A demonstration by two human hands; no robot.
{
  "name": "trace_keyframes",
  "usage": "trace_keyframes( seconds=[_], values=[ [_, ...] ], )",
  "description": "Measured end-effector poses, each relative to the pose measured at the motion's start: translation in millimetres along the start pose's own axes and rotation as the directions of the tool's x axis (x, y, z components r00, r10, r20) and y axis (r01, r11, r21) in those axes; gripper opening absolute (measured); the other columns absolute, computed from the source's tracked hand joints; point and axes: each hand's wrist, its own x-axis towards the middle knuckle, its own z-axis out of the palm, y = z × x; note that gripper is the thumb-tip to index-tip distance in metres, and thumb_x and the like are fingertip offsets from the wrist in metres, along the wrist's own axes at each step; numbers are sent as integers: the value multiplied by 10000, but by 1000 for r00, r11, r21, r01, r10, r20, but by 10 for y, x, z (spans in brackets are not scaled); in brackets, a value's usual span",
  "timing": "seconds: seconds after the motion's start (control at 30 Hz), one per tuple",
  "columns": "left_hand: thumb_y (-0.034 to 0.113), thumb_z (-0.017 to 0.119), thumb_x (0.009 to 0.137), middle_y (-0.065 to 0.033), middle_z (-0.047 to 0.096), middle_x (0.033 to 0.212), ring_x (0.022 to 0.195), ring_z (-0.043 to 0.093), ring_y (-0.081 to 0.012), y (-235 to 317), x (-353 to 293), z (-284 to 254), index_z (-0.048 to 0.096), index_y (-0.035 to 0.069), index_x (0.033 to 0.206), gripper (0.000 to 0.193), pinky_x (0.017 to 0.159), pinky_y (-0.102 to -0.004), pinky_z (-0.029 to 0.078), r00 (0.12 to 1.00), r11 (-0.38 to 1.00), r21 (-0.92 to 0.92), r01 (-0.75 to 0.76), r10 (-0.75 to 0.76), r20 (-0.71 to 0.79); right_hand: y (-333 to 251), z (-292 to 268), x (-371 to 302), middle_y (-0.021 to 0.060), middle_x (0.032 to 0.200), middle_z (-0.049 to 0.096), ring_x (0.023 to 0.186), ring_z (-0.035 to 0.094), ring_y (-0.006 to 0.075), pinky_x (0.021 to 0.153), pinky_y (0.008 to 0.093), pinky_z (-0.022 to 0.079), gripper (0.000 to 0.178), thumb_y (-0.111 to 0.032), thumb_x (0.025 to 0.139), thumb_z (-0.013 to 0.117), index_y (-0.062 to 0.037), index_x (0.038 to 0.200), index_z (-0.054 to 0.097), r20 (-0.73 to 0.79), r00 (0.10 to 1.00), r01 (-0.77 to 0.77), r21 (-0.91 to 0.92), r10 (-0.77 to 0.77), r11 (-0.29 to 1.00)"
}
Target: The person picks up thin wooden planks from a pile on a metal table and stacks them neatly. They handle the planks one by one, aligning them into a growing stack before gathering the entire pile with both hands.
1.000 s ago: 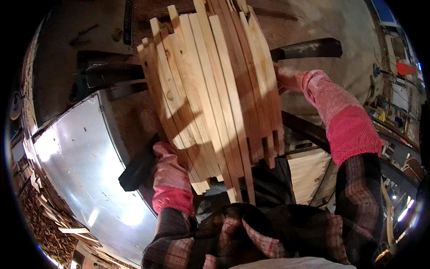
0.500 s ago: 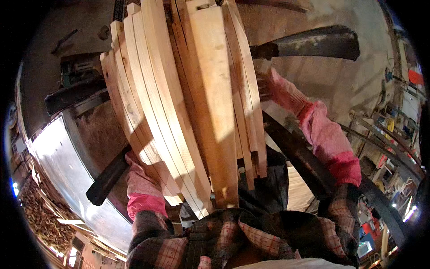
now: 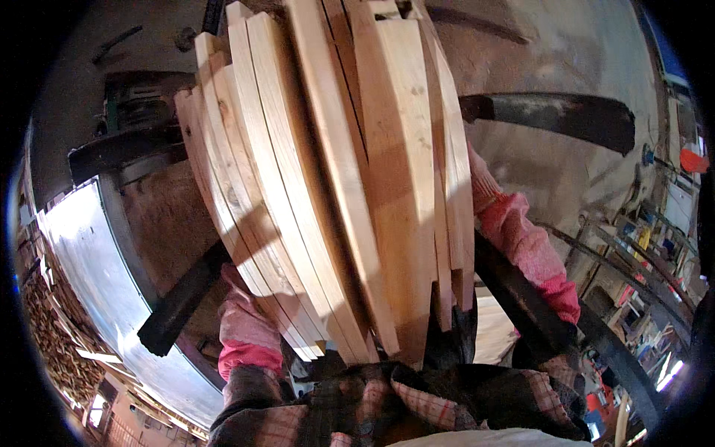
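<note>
A stack of long, pale wooden boards (image 3: 406, 186) stretches away from my body, resting among dark metal arms. A dark gap separates the left group of boards (image 3: 279, 186) from a single board (image 3: 339, 164) in the middle. My left arm, in a pink sleeve (image 3: 249, 328), reaches to the stack's lower left side, and the hand is tucked out of sight beneath the boards. On the right, my other arm's pink sleeve (image 3: 514, 231) runs up to the stack's right edge. The right hand is behind the outer boards, so its fingers do not show.
Dark metal arms (image 3: 555, 119) stick out on the right, with others (image 3: 182, 302) on the left. A shiny metal sheet (image 3: 108, 257) lies at the left, beside a heap of wood pieces (image 3: 52, 328). Shelves with clutter (image 3: 648, 253) line the right side.
The boards have shifted right in view, and a gap has opened between the left group and the middle board. My right hand has passed from beside the stack to behind its right edge.
</note>
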Motion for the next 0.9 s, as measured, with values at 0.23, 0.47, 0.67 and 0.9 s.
trace_keyframes(
  seconds=[0.23, 0.47, 0.67, 0.9],
  values=[
    [579, 443, 1043, -117, 583, 1451, 1325, 551, -287, -32, 36, 34, 525, 59, 1483, 686, 1116, -438, 444, 999, 999, -31, -35, 35, 8, 138, -145, 25, 125, 1218, 675, 1055, 660, 237, 924, 378, 545, 448, -282, 1018, 625, -12, 1370, 561, 43, 993, 111, -60, -108, 992],
    [588, 445, 1038, -117, 580, 1455, 1327, 550, -288, 1, 173, 162, 522, 61, 1486, 696, 1117, -442, 442, 996, 998, -25, -63, 64, 56, -6, 44, 74, 249, 1272, 633, 1208, 580, 410, 1064, 455, 451, 475, -235, 918, 666, 27, 1307, 589, 312, 827, 538, -682, -468, 495],
    [595, 446, 1034, -116, 578, 1458, 1329, 549, -289, 87, 46, 210, 519, 62, 1489, 704, 1118, -445, 441, 995, 995, 3, -96, 96, 38, -485, 241, -212, 126, 1303, 650, 1130, 638, 245, 991, 363, 522, 508, -423, 1021, 549, -57, 1371, 589, 178, 928, 363, -238, -327, 901],
    [603, 447, 1029, -116, 576, 1461, 1331, 547, -290, 684, -317, 708, 516, 64, 1492, 714, 1120, -449, 440, 980, 985, 28, -168, 164, 115, -1683, 235, -383, 67, 1284, 675, 1086, 660, 150, 962, 323, 534, 490, -438, 1063, 515, -77, 1382, 601, 214, 794, 597, -457, -569, 660]
  ],
)
